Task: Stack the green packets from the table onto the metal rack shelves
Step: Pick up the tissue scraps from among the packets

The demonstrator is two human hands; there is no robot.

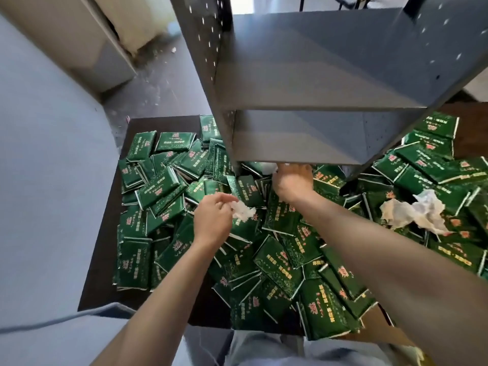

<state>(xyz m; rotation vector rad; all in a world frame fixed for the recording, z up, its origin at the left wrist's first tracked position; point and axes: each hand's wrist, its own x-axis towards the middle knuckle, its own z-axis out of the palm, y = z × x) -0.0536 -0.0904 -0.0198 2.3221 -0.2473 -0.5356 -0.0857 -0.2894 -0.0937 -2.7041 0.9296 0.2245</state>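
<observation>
Several green packets (pixel 277 265) with gold print lie heaped over a dark table (pixel 103 249). A grey metal rack (pixel 303 75) stands over the table's far side, and the two shelves in view hold nothing. My left hand (pixel 212 220) hovers over the heap and pinches a crumpled white tissue (pixel 244 211). My right hand (pixel 293 182) reaches under the front edge of the lower shelf (pixel 295 151), fingers curled and partly hidden by that edge. Something white (pixel 269 167) shows just left of its fingers; whether the hand holds it is unclear.
More crumpled white paper (pixel 417 211) lies on the packets at the right. A pale blue-grey surface (pixel 47 159) borders the table on the left. Cardboard (pixel 383 328) sticks out under the packets at the near right. A dusty floor (pixel 158 83) and a beige box (pixel 79 35) are beyond.
</observation>
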